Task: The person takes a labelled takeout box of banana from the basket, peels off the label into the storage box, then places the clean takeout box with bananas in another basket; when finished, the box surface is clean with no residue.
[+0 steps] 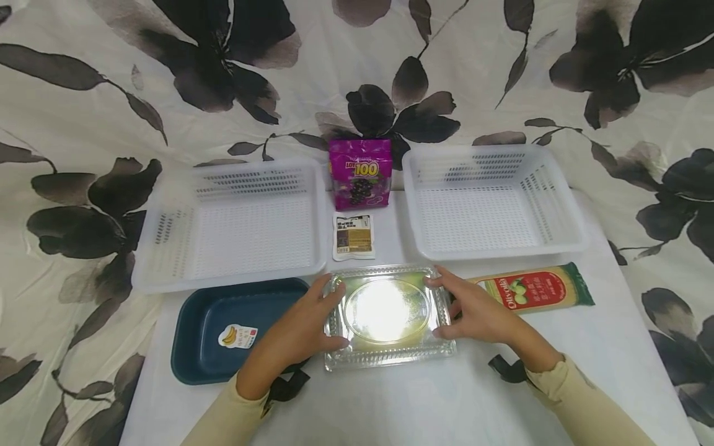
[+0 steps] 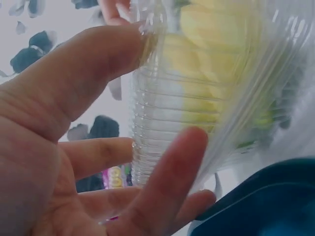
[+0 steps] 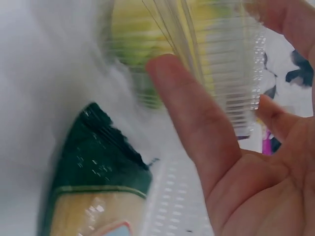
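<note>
A clear plastic clamshell box (image 1: 386, 354) with yellow and green contents lies between the hands, strong glare on its lid. My left hand (image 1: 297, 325) grips its left side, with fingertips on the lid's edge and against the ribbed wall. On the opposite side my right hand (image 1: 481, 310) holds the box the same way. The left wrist view shows yellow pieces (image 2: 216, 34) through the plastic; what they are is hard to tell. Just beyond the right hand lies a pack of pasta (image 1: 535, 290) with a green end, red label and pale contents.
Two white perforated baskets stand behind, one left (image 1: 251, 248) and one right (image 1: 480, 217). Between them are a purple candy bag (image 1: 361, 176) and a small flat sachet (image 1: 354, 236). A dark blue tub (image 1: 195, 347) with a banana sticker sits beside the left hand.
</note>
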`<state>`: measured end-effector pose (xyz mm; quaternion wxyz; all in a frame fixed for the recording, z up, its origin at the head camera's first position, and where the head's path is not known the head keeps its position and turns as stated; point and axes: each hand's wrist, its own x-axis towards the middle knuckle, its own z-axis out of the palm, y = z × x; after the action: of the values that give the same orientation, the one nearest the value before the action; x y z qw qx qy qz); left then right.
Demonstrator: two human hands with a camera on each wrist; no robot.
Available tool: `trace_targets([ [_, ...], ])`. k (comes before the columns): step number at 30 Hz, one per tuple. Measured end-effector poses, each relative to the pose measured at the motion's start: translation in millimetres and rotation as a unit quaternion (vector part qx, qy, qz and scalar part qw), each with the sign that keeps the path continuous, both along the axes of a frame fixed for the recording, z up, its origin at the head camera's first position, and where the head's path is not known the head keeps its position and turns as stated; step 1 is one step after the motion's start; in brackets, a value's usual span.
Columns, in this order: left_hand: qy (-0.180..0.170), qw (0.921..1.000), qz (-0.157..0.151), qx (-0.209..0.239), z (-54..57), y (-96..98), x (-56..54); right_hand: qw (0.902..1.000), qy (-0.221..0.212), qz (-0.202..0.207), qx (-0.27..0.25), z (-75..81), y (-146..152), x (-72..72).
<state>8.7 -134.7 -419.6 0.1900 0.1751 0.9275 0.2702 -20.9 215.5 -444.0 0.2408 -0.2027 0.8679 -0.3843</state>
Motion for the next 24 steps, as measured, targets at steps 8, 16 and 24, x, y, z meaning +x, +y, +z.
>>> trace_targets([
  [8,-0.035,0.9986,0.013,0.038,-4.6,-0.6,-1.8,0.9994,-0.006,0.008,0.032,5.6,0.8,2.6],
  [16,-0.062,0.9963,0.023,0.056,-3.3,-3.4,3.8,0.9997,-0.013,0.012,0.015,13.1,5.5,6.3],
  [24,-0.063,0.9947,0.052,0.062,21.3,-7.8,16.3,0.9994,-0.031,0.016,0.008,46.1,10.5,9.9],
])
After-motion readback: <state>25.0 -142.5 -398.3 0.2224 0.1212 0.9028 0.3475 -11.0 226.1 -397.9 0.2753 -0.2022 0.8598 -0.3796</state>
